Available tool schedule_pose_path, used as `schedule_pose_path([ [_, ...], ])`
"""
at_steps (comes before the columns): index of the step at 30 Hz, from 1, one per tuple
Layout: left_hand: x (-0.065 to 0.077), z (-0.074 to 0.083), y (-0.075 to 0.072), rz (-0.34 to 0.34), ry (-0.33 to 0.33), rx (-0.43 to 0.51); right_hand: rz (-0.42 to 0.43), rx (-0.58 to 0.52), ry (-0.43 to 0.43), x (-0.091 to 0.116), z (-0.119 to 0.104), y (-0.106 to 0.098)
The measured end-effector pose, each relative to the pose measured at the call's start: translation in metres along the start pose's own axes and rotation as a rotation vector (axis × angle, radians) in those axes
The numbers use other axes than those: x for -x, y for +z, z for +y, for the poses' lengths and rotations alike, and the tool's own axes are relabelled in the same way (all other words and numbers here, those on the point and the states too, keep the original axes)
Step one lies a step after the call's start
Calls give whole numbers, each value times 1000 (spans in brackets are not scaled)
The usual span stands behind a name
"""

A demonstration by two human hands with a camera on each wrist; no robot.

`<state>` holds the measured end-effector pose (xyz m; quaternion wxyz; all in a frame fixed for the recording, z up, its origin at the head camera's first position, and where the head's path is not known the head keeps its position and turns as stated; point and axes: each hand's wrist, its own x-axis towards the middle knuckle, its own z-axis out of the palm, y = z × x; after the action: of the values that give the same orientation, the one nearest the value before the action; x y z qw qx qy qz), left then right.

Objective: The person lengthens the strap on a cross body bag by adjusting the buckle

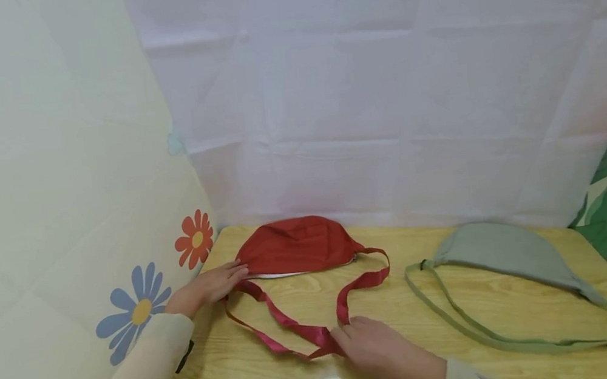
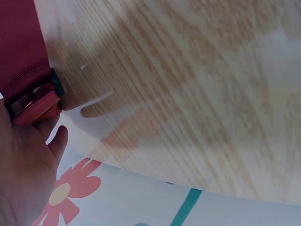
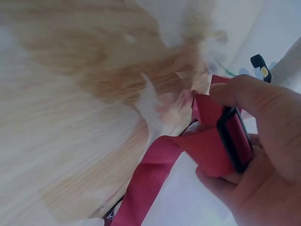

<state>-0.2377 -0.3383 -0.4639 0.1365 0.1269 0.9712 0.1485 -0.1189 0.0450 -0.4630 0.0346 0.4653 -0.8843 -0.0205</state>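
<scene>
A red waist bag (image 1: 300, 244) lies at the back left of the wooden table, its red strap (image 1: 283, 316) looping toward the front. My left hand (image 1: 211, 285) rests at the bag's left end with the fingers stretched out. In the left wrist view, a dark strap slider (image 2: 57, 83) sits beside that hand, and some fingertips are hidden behind the webbing. My right hand (image 1: 379, 350) grips the front of the strap loop. The right wrist view shows a black buckle (image 3: 229, 146) on the webbing, between thumb and fingers.
A grey-green waist bag (image 1: 507, 255) lies on the right of the table (image 1: 409, 374), its strap looped in front. White cloth (image 1: 330, 120) hangs behind the table. At the left stands a pale sheet (image 1: 50, 177) printed with flowers.
</scene>
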Motion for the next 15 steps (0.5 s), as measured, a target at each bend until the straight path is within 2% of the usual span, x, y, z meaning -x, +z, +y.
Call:
schedule_pose_path([
  [4, 2, 0, -2, -2, -4, -14, 66, 66, -45, 18, -1, 0],
  [6, 3, 1, -3, 0, -11, -16, 73, 92, -88, 24, -2, -1],
  [12, 4, 3, -3, -12, 23, -81, -98, -24, -179, 26, -10, -9],
  [15, 4, 4, -3, -21, 21, -91, -118, -35, -269, 26, -16, -9],
])
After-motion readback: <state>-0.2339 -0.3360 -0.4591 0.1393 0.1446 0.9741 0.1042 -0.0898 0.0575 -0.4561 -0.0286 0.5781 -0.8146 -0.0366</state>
